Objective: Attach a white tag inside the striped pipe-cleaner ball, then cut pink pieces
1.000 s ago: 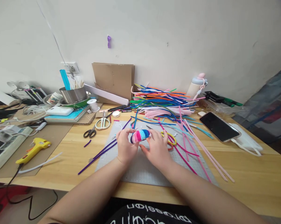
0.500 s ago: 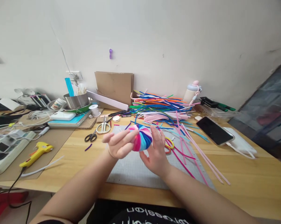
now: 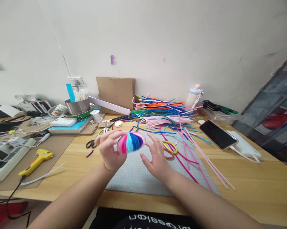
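A round, puffy piece in pink, light blue, dark blue and purple bands [image 3: 132, 143], seemingly wound from pipe cleaners, is held in the air over the grey cutting mat [image 3: 133, 178]. My left hand [image 3: 112, 149] grips its left side, thumb below and fingers behind. On the other side, my right hand [image 3: 156, 156] is open, with fingers apart and fingertips close to the piece's right edge; whether they touch it I cannot tell. Just right of that hand lie yellow and orange pipe-cleaner loops [image 3: 170, 147] on the mat.
Behind the mat is a heap of coloured pipe cleaners [image 3: 162, 108]. Scissors [image 3: 90, 144] and a yellow glue gun [image 3: 37, 161] with its cord lie to the left. On the right are a phone [image 3: 218, 134], a white power bank [image 3: 244, 144] and a bottle [image 3: 194, 95].
The banded piece has moved left and turned, showing its side more. My left hand has shifted left and now wraps its edge; my right hand's fingers have spread.
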{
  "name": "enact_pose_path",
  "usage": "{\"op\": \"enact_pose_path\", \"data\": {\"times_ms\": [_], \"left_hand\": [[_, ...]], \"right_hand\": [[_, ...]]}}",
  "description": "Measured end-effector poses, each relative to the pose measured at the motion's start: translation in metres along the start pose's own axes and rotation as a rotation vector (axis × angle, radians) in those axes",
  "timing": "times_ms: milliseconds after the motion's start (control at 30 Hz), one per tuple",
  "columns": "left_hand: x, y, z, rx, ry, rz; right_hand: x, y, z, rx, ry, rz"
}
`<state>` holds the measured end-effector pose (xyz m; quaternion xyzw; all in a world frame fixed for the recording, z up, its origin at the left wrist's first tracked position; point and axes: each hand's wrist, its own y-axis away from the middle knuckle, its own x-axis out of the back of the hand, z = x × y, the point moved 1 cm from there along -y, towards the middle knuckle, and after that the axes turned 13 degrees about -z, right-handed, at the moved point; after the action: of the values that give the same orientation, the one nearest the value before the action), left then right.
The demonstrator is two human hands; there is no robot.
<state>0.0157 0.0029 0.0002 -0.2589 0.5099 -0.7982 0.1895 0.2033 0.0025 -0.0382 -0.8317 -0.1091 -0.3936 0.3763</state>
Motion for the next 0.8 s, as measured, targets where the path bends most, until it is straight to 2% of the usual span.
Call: {"op": "enact_pose_path", "data": {"times_ms": [67, 133, 200, 400, 800], "left_hand": [[-0.013, 0.003, 0.007, 0.411, 0.214, -0.02], [-0.028, 0.01, 0.009, 0.773, 0.397, -0.067], [-0.04, 0.021, 0.007, 0.91, 0.453, -0.099], [-0.055, 0.047, -0.004, 1.039, 0.463, -0.135], [-0.062, 0.056, -0.004, 1.114, 0.459, -0.26]], "right_hand": [[0.002, 0.001, -0.002, 0.007, -0.038, 0.086], [0.003, 0.001, -0.004, 0.011, -0.009, 0.114], [0.002, 0.0, -0.004, -0.009, 0.065, 0.06], [-0.005, -0.004, -0.003, -0.172, 0.239, -0.119], [-0.015, -0.003, 0.009, -0.212, 0.231, -0.233]]}}
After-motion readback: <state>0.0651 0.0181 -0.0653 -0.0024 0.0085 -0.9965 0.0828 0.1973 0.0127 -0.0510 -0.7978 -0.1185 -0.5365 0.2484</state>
